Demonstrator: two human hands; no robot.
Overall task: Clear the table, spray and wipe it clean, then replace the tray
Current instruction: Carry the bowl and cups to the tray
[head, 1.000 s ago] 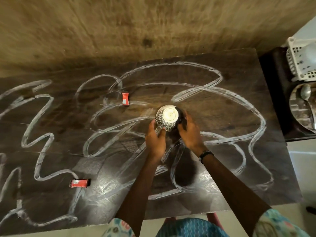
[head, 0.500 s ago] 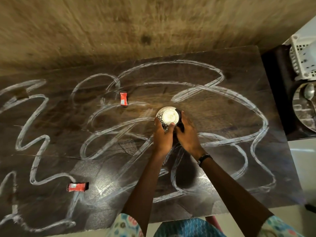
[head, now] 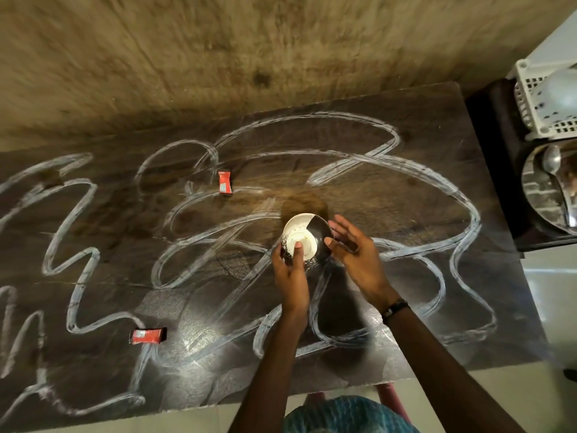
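A small black-and-white patterned bowl (head: 306,237) is held just above the dark wooden table (head: 406,189), which is covered in white chalk scribbles. My left hand (head: 290,273) grips the bowl's near side, thumb inside the white interior. My right hand (head: 356,251) sits beside the bowl's right side with fingers spread, its fingertips at the black outer wall. Two red wrappers lie on the table: one (head: 224,185) at the middle back, another (head: 146,335) near the front left.
To the right stands a dark side surface with a steel tray (head: 543,195) holding a spoon (head: 551,159), and a white plastic basket (head: 543,101) behind it. A tan wall runs behind the table. A pale floor lies in front.
The bowl has been lifted and tilted toward me in my left hand. My right hand has loosened from the bowl and spread its fingers.
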